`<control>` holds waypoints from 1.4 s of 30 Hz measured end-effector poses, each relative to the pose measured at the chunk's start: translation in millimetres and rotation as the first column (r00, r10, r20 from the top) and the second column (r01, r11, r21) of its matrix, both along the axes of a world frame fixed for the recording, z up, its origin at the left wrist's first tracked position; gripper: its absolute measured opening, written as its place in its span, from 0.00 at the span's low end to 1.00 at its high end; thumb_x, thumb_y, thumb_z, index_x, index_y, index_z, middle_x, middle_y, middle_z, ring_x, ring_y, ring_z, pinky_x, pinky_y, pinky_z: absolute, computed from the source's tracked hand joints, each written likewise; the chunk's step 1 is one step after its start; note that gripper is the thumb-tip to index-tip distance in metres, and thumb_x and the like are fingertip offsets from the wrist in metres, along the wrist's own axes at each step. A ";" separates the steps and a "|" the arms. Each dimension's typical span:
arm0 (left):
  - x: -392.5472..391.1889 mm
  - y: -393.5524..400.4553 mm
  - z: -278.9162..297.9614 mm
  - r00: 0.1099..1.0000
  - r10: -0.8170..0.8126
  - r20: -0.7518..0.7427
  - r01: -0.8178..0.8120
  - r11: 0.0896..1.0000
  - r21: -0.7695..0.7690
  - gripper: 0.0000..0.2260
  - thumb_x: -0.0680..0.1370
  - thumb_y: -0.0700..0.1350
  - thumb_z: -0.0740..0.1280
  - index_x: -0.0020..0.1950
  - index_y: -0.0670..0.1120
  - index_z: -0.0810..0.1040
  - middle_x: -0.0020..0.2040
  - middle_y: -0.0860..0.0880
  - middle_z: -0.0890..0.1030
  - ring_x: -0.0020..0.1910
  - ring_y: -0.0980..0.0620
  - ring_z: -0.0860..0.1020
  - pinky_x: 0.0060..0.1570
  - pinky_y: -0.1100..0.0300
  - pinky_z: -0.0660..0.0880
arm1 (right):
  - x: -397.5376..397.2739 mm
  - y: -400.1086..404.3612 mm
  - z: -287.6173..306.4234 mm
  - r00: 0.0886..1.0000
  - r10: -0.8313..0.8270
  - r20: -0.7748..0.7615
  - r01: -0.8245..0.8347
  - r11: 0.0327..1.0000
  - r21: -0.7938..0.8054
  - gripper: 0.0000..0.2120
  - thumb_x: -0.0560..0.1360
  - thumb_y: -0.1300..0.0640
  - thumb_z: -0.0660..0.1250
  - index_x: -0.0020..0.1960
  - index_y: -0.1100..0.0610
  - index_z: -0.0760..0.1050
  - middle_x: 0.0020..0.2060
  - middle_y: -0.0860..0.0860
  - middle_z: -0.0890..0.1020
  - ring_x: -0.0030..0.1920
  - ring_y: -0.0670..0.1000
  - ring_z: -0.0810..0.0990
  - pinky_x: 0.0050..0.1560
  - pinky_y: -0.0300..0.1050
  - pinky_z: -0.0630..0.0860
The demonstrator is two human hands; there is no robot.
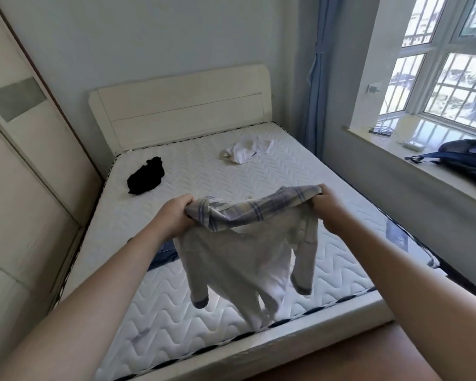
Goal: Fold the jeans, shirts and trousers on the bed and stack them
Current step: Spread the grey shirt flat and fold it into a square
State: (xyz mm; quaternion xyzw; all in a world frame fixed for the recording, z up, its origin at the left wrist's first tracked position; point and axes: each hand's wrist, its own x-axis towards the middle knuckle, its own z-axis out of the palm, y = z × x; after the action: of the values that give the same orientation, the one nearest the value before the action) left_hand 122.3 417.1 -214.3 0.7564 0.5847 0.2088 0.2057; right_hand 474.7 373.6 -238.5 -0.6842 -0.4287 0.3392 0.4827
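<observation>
Both hands, left [176,215] and right [329,209], grip the pale shirt [239,257] by its plaid shoulders, holding it above the bed [204,171]. It should be lowered flat, sleeves spread, before folding.

On the bed [300,188] lie two loose garments: one black [146,176], one white [249,151]. One shirt [248,243] hangs above the bed, gripped by two hands, left [176,215] and right [329,209]. Beside the bed, one bag [467,158].
</observation>
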 end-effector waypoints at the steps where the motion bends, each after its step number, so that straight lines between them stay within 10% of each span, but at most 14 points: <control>1: 2.9 -2.1 -0.2 1.000 -0.002 -0.014 0.002 1.000 -0.004 0.09 0.71 0.45 0.71 0.41 0.42 0.73 0.38 0.44 0.78 0.36 0.50 0.71 0.35 0.55 0.67 | 0.2 -1.9 1.2 0.998 -0.006 -0.055 0.007 1.000 0.028 0.07 0.76 0.63 0.58 0.42 0.56 0.73 0.44 0.55 0.79 0.45 0.54 0.77 0.45 0.50 0.76; 4: 4.4 -5.5 -3.3 1.000 -0.008 -0.027 0.007 0.999 -0.031 0.09 0.74 0.45 0.67 0.44 0.40 0.73 0.41 0.41 0.79 0.39 0.48 0.73 0.38 0.54 0.69 | 3.2 -8.5 4.2 0.986 0.076 -0.150 -0.059 0.992 0.113 0.05 0.76 0.59 0.69 0.49 0.54 0.73 0.47 0.53 0.79 0.48 0.51 0.79 0.45 0.45 0.79; 9: -9.7 3.6 -3.5 0.999 0.019 0.038 -0.015 0.993 -0.114 0.07 0.79 0.42 0.62 0.53 0.44 0.77 0.50 0.44 0.81 0.51 0.45 0.77 0.49 0.54 0.73 | 29.3 -24.7 11.0 0.946 0.307 0.102 -0.316 0.945 0.080 0.23 0.70 0.68 0.74 0.61 0.58 0.70 0.50 0.52 0.78 0.49 0.49 0.78 0.49 0.44 0.78; 17: 10.2 30.1 -8.0 0.998 0.000 -0.062 -0.008 0.991 -0.136 0.10 0.80 0.39 0.57 0.51 0.48 0.77 0.52 0.46 0.78 0.52 0.48 0.74 0.44 0.57 0.66 | 49.0 -12.4 -6.1 0.859 0.185 0.478 -0.227 0.973 0.030 0.03 0.74 0.64 0.71 0.45 0.60 0.77 0.39 0.54 0.80 0.42 0.53 0.75 0.40 0.45 0.66; 22: 24.9 53.5 -21.7 0.962 -0.026 -0.272 -0.040 0.972 -0.233 0.12 0.81 0.40 0.56 0.55 0.40 0.78 0.60 0.38 0.78 0.59 0.43 0.75 0.49 0.59 0.67 | 59.4 9.5 -29.2 0.828 0.100 0.552 -0.088 0.995 -0.048 0.08 0.77 0.59 0.65 0.39 0.52 0.73 0.41 0.54 0.75 0.40 0.52 0.71 0.36 0.45 0.61; 28: 20.6 75.1 -11.0 0.891 -0.011 0.453 0.243 0.856 -0.457 0.22 0.76 0.31 0.54 0.48 0.51 0.85 0.43 0.50 0.84 0.42 0.53 0.79 0.40 0.61 0.73 | 50.6 48.5 -42.6 0.992 -0.010 0.130 0.015 0.999 -0.044 0.17 0.78 0.62 0.52 0.57 0.46 0.73 0.47 0.48 0.78 0.46 0.50 0.76 0.43 0.43 0.72; 34: 18.5 116.2 -0.8 0.782 0.009 0.624 0.332 0.841 -0.428 0.22 0.77 0.34 0.55 0.51 0.52 0.86 0.47 0.46 0.84 0.45 0.50 0.80 0.44 0.56 0.75 | 31.5 96.7 -54.3 0.993 -0.070 -0.090 0.064 0.995 -0.072 0.09 0.81 0.49 0.59 0.56 0.52 0.72 0.54 0.55 0.78 0.48 0.50 0.76 0.38 0.42 0.72; 37: 11.6 143.0 -0.7 0.738 0.093 0.668 0.246 0.885 -0.395 0.22 0.79 0.33 0.53 0.51 0.49 0.85 0.46 0.45 0.84 0.45 0.48 0.79 0.44 0.54 0.72 | 35.0 112.4 -59.7 0.973 0.125 -0.195 -0.141 0.987 -0.071 0.26 0.73 0.47 0.74 0.66 0.54 0.71 0.59 0.53 0.78 0.58 0.52 0.79 0.56 0.50 0.79; 39: 5.6 158.2 -4.4 0.718 0.163 0.676 0.167 0.904 -0.395 0.20 0.79 0.33 0.53 0.50 0.47 0.84 0.43 0.47 0.84 0.44 0.48 0.78 0.43 0.54 0.71 | 41.6 118.3 -60.9 0.957 0.284 -0.057 -0.289 0.951 -0.114 0.40 0.65 0.54 0.82 0.71 0.52 0.66 0.63 0.50 0.76 0.62 0.50 0.76 0.62 0.51 0.75; 42: -2.4 176.0 -12.9 0.703 0.219 0.677 0.109 0.907 -0.406 0.20 0.80 0.32 0.53 0.49 0.47 0.83 0.41 0.49 0.85 0.42 0.51 0.80 0.42 0.56 0.75 | 43.3 128.3 -64.4 0.859 0.417 0.298 -0.321 0.891 -0.321 0.32 0.65 0.56 0.81 0.64 0.51 0.70 0.54 0.48 0.78 0.56 0.51 0.77 0.56 0.48 0.75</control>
State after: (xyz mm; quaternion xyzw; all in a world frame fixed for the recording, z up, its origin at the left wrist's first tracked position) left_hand 119.9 593.1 -227.2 0.5370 0.5135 0.3597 0.5643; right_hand 518.0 501.9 -302.9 -0.6959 -0.5853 0.3483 0.2277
